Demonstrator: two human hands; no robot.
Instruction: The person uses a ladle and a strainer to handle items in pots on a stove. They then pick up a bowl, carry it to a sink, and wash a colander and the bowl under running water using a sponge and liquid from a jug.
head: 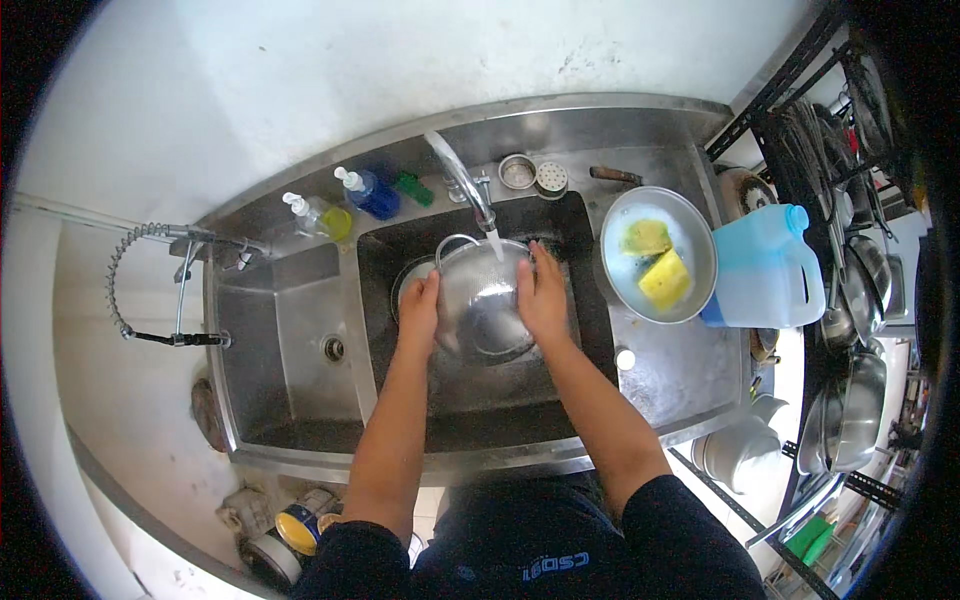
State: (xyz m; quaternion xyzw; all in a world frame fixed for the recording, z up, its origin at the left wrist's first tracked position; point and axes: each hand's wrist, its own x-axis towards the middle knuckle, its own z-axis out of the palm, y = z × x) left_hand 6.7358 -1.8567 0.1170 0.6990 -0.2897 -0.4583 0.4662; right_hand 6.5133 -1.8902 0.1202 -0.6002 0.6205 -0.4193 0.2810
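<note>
Both hands hold a round metal mesh strainer [484,300] over the right basin of a stainless steel sink [480,435]. My left hand [420,304] grips its left rim, close to a curved wire loop. My right hand [541,292] is on its right side, fingers pointing up. Water runs from the chrome faucet [465,180] onto the strainer's upper part. Behind my left hand, part of a round metal vessel [406,281] shows in the basin. A metal bowl [609,279] to the right holds sudsy water and yellow sponges [664,279].
Two pump bottles [373,196] and a green scouring pad [415,188] stand along the back ledge. A blue-tinted plastic jug [765,270] is beside the bowl, near a wooden handle [611,175] and a white cap [624,359]. A spring-hose faucet [180,339] is at left; racks of pans line the right.
</note>
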